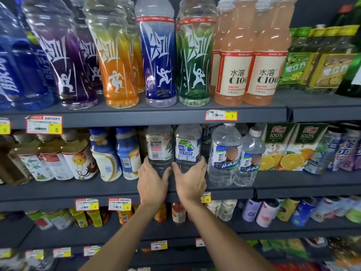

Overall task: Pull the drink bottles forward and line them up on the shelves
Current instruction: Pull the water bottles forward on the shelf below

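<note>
Two clear water bottles stand side by side on the middle shelf [125, 190]. My left hand [153, 179] wraps the base of the left clear bottle [159, 145], whose barcode side faces out. My right hand [190, 178] grips the base of the right clear bottle [188, 144], with its green and blue label facing out. Both bottles stand upright near the shelf's front edge. My hands almost touch each other between them.
To the right stand two larger clear bottles [224, 153] and orange juice cartons [279, 147]. White and blue bottles [106, 155] stand to the left. The top shelf carries tall sports drinks [158, 53] and C100 bottles [234, 61]. Cans [267, 212] fill the lower shelf.
</note>
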The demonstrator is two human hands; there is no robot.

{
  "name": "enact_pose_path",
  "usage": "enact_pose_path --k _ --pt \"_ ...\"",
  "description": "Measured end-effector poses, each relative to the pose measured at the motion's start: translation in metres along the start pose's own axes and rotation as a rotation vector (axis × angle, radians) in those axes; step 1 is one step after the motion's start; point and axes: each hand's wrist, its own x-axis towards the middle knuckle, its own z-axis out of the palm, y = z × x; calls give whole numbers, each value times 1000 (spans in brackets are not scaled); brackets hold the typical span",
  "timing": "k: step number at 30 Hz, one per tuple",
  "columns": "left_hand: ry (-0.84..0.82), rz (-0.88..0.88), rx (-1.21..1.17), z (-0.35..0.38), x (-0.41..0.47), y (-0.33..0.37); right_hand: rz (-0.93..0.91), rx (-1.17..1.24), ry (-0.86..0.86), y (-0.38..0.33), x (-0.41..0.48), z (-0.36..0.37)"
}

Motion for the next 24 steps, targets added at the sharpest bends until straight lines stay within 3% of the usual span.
enact_pose_path --k 5,16,24 --pt "-3 -28 24 1 0 8 67 -10 43 -4 -1 6" --pt "-20 -62 69 9 5 7 -26 -145 46 7 -11 -2" --pt "-28 -44 24 -1 5 2 -64 -113 52 23 -23 -20"
